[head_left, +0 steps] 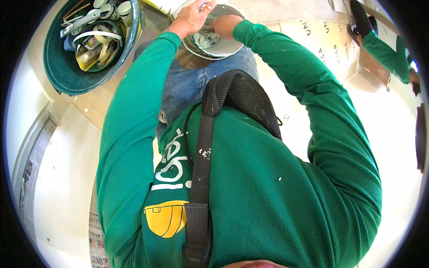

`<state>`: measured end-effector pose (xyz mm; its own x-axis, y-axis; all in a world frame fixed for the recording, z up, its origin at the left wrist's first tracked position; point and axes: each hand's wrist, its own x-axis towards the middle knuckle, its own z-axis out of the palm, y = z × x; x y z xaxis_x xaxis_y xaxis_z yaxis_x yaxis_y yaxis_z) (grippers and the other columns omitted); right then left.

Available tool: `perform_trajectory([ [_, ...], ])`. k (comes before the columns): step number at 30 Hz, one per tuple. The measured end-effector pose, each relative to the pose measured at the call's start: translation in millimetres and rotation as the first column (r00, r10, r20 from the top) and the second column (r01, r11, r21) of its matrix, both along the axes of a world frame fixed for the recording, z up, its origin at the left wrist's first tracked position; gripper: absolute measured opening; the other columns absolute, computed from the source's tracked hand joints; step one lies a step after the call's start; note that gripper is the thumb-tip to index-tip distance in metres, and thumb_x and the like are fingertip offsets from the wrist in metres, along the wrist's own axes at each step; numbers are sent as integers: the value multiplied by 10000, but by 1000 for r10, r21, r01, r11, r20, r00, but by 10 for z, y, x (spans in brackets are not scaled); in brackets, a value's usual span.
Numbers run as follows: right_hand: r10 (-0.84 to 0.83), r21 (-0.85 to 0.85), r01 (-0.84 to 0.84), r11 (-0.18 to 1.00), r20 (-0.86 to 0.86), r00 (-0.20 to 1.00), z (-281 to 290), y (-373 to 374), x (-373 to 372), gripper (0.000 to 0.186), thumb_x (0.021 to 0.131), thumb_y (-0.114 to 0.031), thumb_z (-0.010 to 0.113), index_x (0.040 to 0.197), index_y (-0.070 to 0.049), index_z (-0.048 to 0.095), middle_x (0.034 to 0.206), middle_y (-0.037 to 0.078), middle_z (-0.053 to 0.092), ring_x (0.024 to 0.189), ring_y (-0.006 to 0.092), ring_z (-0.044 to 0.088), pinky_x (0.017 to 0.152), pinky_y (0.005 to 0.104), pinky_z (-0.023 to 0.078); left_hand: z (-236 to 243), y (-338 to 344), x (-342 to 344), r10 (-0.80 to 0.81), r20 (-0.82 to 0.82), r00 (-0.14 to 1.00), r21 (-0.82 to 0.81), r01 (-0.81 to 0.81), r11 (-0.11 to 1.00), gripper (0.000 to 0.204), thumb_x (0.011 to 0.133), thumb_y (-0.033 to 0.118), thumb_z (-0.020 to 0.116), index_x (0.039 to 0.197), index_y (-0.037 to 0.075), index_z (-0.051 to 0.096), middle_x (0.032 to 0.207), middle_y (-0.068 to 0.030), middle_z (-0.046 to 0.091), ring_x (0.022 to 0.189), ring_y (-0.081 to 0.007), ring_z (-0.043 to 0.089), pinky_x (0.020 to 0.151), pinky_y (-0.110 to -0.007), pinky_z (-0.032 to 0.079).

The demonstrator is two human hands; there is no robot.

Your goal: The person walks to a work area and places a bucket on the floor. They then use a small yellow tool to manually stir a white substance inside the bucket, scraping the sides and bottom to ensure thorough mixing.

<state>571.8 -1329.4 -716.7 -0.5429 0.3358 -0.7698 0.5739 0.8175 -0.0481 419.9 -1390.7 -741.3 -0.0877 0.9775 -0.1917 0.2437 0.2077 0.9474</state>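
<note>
A round pale bucket (pixel 230 47) stands between my knees, its inner wall smeared with a whitish paste (pixel 206 40). My left hand (pixel 193 18) is at the bucket's left rim, fingers curled over the edge as if gripping it. Inside the bucket mouth, my right hand (pixel 225 26) is closed in a fist above the paste. What it grips is mostly hidden by the fingers and cannot be made out. Both arms reach forward in green sleeves, and the hands are a short distance apart.
At the far left a large dark green tub (pixel 67 82) holds a smaller bucket (pixel 97 67), brushes and other tools. Printed sheeting (pixel 308 40) covers the floor on the right. Another person in a green sleeve (pixel 386 56) is at the far right, by a cardboard box (pixel 374 69).
</note>
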Motion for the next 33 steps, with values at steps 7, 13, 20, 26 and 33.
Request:
perform_trajectory([
  [7, -99, -8, 100, 995, 109, 989, 113, -2, -66, 331, 911, -166, 550, 1193, -77, 699, 1163, 183, 705, 1077, 348, 690, 885, 476, 562, -68, -203, 98, 97, -186, 978, -39, -107, 994, 495, 1029, 462, 474, 1288, 58, 596, 1177, -216, 676, 1112, -374, 634, 966, -388, 479],
  [13, -139, 2, 139, 990, 64, 988, -138, -152, -2, 341, 922, -204, 535, 1183, -72, 710, 1177, 166, 707, 1093, 340, 685, 907, 478, 551, -163, -237, 136, 169, -149, 974, -31, -175, 984, 497, 1023, 482, 463, 1239, 70, 636, 1157, -204, 688, 1103, -404, 632, 952, -423, 489],
  [20, -88, -8, 88, 996, 60, 994, -159, 4, -10, 346, 923, -222, 523, 1157, -65, 723, 1164, 168, 712, 1081, 346, 689, 915, 481, 547, -149, -244, 132, 141, -178, 974, -61, -154, 986, 523, 1019, 505, 454, 1235, 57, 616, 1103, -248, 684, 1065, -453, 626, 913, -470, 495],
  [26, 111, 18, -111, 994, 2, 994, -371, 84, 36, 273, 895, -121, 575, 1118, -42, 711, 1105, 190, 715, 1014, 353, 704, 843, 468, 577, -10, -196, 148, 97, -135, 986, -73, -107, 992, 451, 1034, 413, 447, 1243, 42, 598, 1156, -259, 657, 1106, -448, 610, 922, -440, 490],
  [33, -237, 52, 235, 971, 57, 970, -446, 50, -75, 323, 911, -177, 555, 1161, -51, 717, 1196, 158, 700, 1071, 333, 692, 894, 460, 566, -55, -200, 159, 99, -122, 988, -133, -115, 984, 485, 1033, 480, 453, 1259, 79, 605, 1176, -198, 675, 1108, -392, 625, 953, -410, 481],
])
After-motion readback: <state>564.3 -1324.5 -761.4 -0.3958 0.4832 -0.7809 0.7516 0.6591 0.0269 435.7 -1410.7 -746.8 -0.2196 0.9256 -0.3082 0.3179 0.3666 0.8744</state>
